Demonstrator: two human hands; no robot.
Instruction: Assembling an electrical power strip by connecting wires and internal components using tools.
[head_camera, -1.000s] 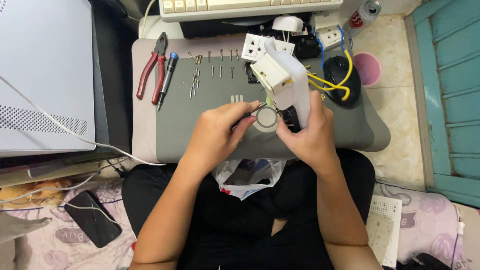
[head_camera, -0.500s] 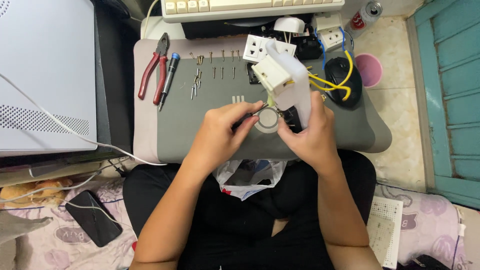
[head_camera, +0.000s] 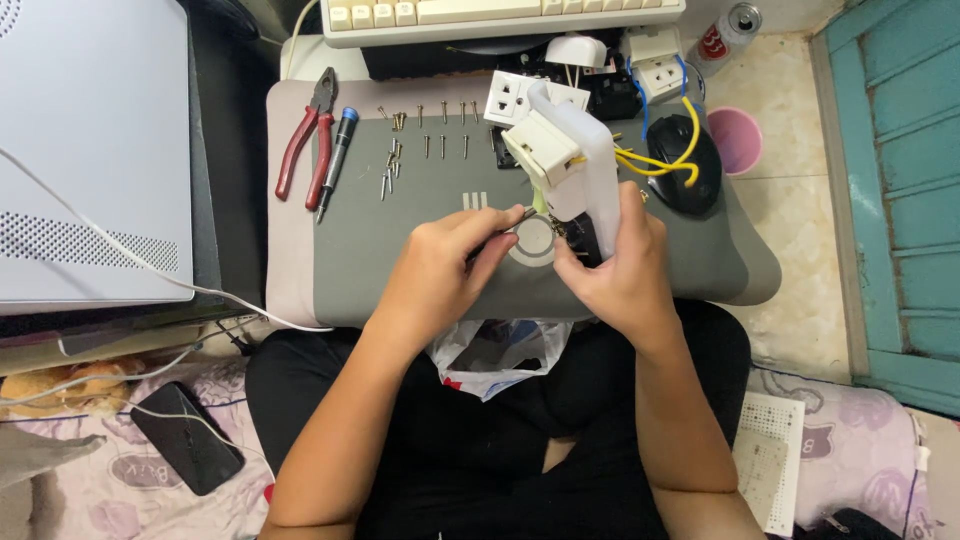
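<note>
Head view: white plastic socket housing (head_camera: 580, 160) with yellow wires (head_camera: 665, 160) trailing off it, held upright over the middle of the grey work mat (head_camera: 400, 260). Right hand (head_camera: 615, 275) is wrapped around its lower edge, fingers closed on it. Left hand (head_camera: 440, 270) is pinched shut on a thin metal tool (head_camera: 522, 212), tip touching the housing's underside; tool type too small to tell. Just beyond the housing: a white socket faceplate (head_camera: 505, 98) and a black computer mouse (head_camera: 683, 160) under the wires. Further left on the mat: a scatter of small screws (head_camera: 425, 135), a blue-handled screwdriver (head_camera: 335, 160), then red-handled pliers (head_camera: 305, 150) at the edge. Black phone (head_camera: 185, 450) lies well apart, lower left.
</note>
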